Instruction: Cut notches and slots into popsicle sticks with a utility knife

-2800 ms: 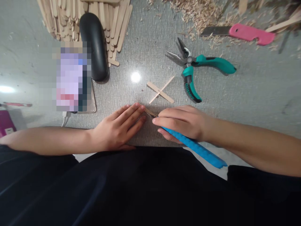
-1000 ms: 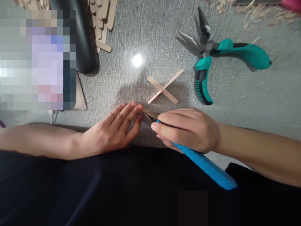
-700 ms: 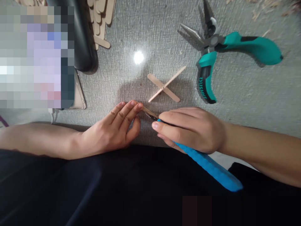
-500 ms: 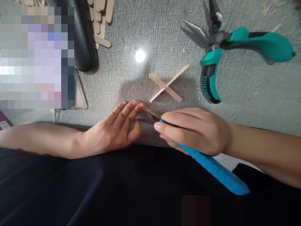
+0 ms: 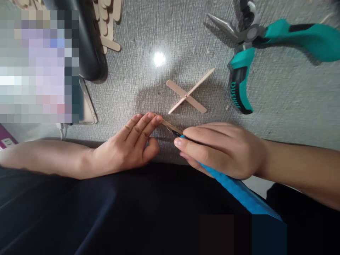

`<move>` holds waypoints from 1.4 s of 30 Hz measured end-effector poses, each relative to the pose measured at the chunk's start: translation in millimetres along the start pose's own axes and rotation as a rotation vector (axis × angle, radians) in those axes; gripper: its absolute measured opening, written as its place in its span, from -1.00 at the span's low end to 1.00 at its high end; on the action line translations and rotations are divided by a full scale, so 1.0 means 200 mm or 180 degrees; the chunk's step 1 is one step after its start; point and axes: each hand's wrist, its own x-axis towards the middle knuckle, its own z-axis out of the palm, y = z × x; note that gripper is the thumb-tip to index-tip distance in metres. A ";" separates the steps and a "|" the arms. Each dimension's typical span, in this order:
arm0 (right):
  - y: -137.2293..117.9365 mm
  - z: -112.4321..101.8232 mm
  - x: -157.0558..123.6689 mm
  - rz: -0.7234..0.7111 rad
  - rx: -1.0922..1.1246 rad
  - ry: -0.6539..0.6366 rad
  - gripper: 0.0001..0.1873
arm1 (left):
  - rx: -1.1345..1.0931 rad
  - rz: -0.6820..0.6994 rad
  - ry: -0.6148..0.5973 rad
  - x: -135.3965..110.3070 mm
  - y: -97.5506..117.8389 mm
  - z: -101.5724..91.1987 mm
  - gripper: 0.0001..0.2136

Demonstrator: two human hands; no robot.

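My right hand (image 5: 223, 148) is closed around a blue utility knife (image 5: 233, 191), whose handle slants down to the right. The knife's short metal blade and black tip lie against a wooden craft stick (image 5: 170, 125). My left hand (image 5: 135, 141) has its fingertips on the left end of this stick, holding it at the table; its thumb is curled in below. The stick's right end is hidden behind my right fingers. Just above both hands, two craft sticks joined in a cross (image 5: 196, 104) rest on the table, one flat and one on edge.
Teal-handled needle-nose pliers (image 5: 243, 60) lie spread apart at the upper right. Several craft sticks (image 5: 110, 44) are piled at the upper left, beside a black rounded object (image 5: 92, 60). A blurred-out device (image 5: 89, 102) with a white cable sits at the left. The textured table (image 5: 138, 53) reflects a bright light.
The view has shifted slightly, so the pliers sit a little farther right and the pile a little farther left. Both hands keep nearly the same grip and position on the knife and stick.
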 end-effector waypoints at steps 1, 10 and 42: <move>0.00 0.00 0.00 0.0005 -0.0001 -0.0009 -0.82 | -0.0004 -0.0012 -0.0003 0.00 0.00 0.00 -0.83; 0.00 -0.01 0.01 -0.0120 -0.0084 -0.0071 -0.85 | -0.0099 0.0005 -0.0085 -0.02 0.00 0.00 -0.84; -0.02 0.00 -0.01 0.0127 0.0055 -0.0253 -0.71 | -0.0210 -0.0053 -0.0030 -0.09 0.02 0.05 -0.59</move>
